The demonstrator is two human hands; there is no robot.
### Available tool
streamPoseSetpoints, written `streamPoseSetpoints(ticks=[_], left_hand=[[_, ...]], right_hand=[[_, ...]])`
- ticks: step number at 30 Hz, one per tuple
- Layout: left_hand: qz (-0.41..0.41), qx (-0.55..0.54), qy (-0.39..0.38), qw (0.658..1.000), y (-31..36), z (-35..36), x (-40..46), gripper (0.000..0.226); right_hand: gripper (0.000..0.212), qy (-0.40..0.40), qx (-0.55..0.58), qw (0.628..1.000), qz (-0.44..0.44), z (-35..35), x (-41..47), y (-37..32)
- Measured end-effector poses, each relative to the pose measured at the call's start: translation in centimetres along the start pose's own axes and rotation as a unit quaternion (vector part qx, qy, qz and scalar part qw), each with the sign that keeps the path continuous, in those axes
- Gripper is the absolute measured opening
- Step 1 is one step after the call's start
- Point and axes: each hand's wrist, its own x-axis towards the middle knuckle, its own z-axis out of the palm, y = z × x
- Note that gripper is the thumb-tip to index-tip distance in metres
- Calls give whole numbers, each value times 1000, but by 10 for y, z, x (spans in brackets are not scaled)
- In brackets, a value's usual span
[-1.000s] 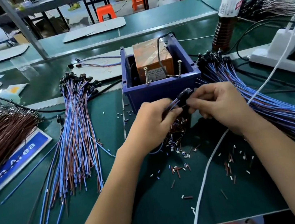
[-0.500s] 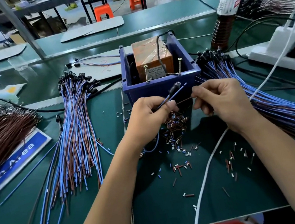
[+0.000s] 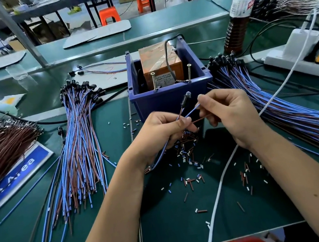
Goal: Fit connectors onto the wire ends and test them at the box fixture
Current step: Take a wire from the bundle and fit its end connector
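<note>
Two bare hands meet at the centre of the frame, just below the blue plastic box (image 3: 172, 98). The left hand (image 3: 160, 133) is curled, thumb pressed against its forefinger, pinching a thin wire pair (image 3: 182, 115) of blue and brown strands. From that pinch the pair rises to a small black connector (image 3: 185, 101) with a clear rounded tip, standing just in front of the box's near wall. The right hand (image 3: 229, 113) is also curled: its thumb and forefinger pinch the free end of the blue strand, while the brown strand runs into its lower fingers; whether those grip it I cannot tell. A blue loop hangs below the left wrist.

Inside the square, open-topped box sits an orange block (image 3: 159, 63) wrapped in glossy tape, with two upright metal screws (image 3: 189, 73) at its near face and a black cable curving over it.

On the matte green mat (image 3: 168, 222), short cut sleeves (image 3: 187, 151) in brown, blue and white lie scattered beneath the hands. A fanned bundle of blue and brown wires (image 3: 79, 152), black-capped at the far end, fills centre left; a similar bundle (image 3: 289, 115) sweeps to the right edge. A smooth white cable (image 3: 222, 181) crosses the lower right. A ribbed plastic bottle (image 3: 241, 6) of dark liquid stands upper right, beside a white power strip (image 3: 300, 62).
</note>
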Motion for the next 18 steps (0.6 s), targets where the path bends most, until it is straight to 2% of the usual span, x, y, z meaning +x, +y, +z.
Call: streamPoseSetpoints(ticks=[7, 9, 14, 16, 18], left_hand=[[5, -55, 18, 998, 6, -6, -2, 26], [17, -90, 52, 994, 7, -3, -1, 27], [24, -156, 113, 981, 3, 21, 4, 28], [45, -158, 136, 977, 2, 29, 5, 25], [111, -122, 180, 970, 3, 34, 5, 23]], right_hand=[[18, 75, 27, 996, -31, -9, 4, -3], [13, 57, 15, 998, -35, -7, 2, -2], [15, 31, -11, 996, -79, 20, -8, 4], [11, 33, 17, 996, -82, 26, -9, 3], [10, 39, 46, 995, -78, 27, -9, 2]])
